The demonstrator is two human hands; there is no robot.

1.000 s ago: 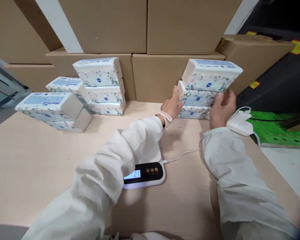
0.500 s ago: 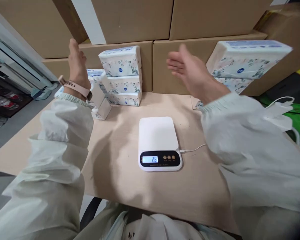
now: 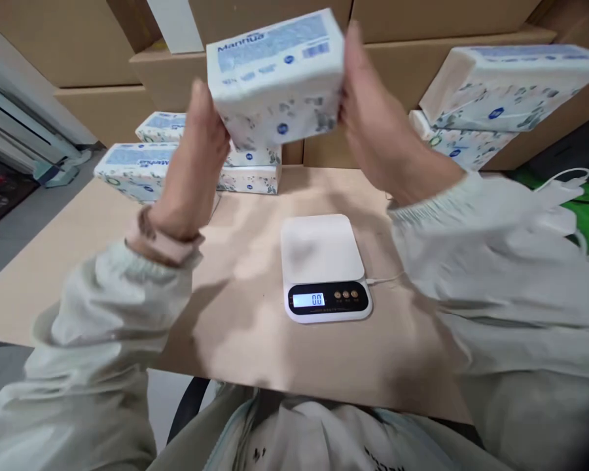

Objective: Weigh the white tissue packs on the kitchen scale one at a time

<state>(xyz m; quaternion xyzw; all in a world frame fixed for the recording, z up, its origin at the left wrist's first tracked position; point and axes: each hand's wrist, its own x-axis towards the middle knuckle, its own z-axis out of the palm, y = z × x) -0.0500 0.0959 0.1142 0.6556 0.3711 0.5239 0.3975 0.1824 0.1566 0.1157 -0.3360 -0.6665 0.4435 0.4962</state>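
Observation:
Between my two hands a tissue pack [image 3: 279,85] is held up in the air, tilted a little, its printed top facing me. My left hand [image 3: 191,163] presses its left end, and my right hand [image 3: 377,124] grips its right end. Beneath it, partly hidden, stand other tissue packs [image 3: 250,179] in a stack. On the table below and in front lies a white kitchen scale [image 3: 321,252], its pan bare and its display reading 0.0.
More tissue packs [image 3: 135,167] stand at the left, partly behind my left hand. A stack of tissue packs [image 3: 500,98] is at the right. Cardboard boxes [image 3: 269,19] line the back of the table [image 3: 294,373]. A white cable [image 3: 385,280] runs right from the scale.
My hands have come together on the top tissue pack of the middle stack and lifted it. The scale display went from 2.6 to 0.0.

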